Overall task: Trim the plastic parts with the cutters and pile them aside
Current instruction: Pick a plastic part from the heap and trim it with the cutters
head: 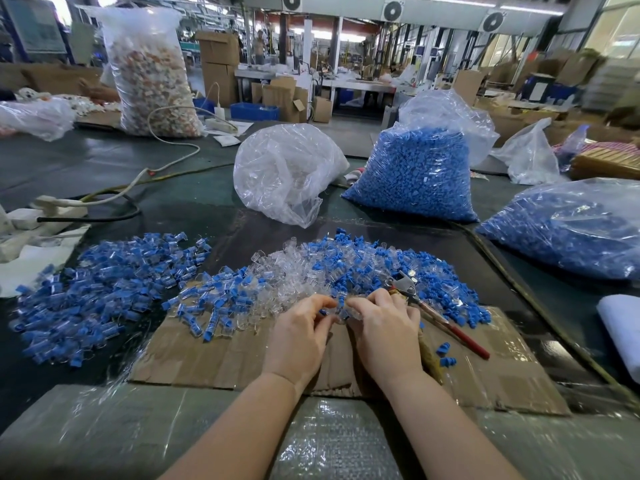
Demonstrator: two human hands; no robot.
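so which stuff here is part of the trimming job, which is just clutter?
Job: left hand, right hand, part pinched between them, cutters, unsorted heap, side pile.
Lying about: power strip, scrap sack, empty bag.

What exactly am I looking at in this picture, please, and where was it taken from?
There is no machine: a person wears a camera on the head, looking down at their own bare hands. The left hand and right hand meet over a cardboard sheet and together pinch a small blue and clear plastic part. Ahead lies a loose pile of clear and blue parts; a separate pile lies to the left. The cutters, with red handles, lie unheld to the right. Behind stand bags of blue pieces and a crumpled clear bag.
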